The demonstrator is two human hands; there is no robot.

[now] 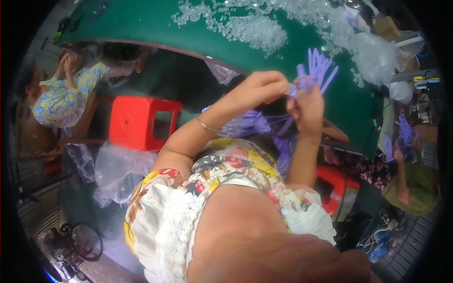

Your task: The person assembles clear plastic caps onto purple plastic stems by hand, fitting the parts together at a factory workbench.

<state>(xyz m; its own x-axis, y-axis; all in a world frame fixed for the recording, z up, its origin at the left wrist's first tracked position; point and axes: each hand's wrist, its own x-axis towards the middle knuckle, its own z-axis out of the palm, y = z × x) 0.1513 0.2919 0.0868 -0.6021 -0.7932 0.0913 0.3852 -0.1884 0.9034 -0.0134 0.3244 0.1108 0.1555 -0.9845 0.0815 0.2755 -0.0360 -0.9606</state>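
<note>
A bunch of thin purple strips (322, 68) fans out above my right hand (309, 106), whose fingers are closed around its lower part. A short, thicker purple end (302, 70) sticks up beside the strips. My left hand (268, 86) comes in from the left, its thumb and fingertips pinched at the near side of the bunch. Something small and pale shows at those fingertips, too small to name. Below my hands, more purple strips (245, 123) lie gathered across my lap, and some hang down between my arms.
Small clear plastic pieces (257, 33) lie heaped on the green table (155, 21), with a clear bag (373, 56) at the right. A red stool (132, 123) stands at the left. One person (68, 104) sits at the far left; another (413, 188) handles purple strips at the right.
</note>
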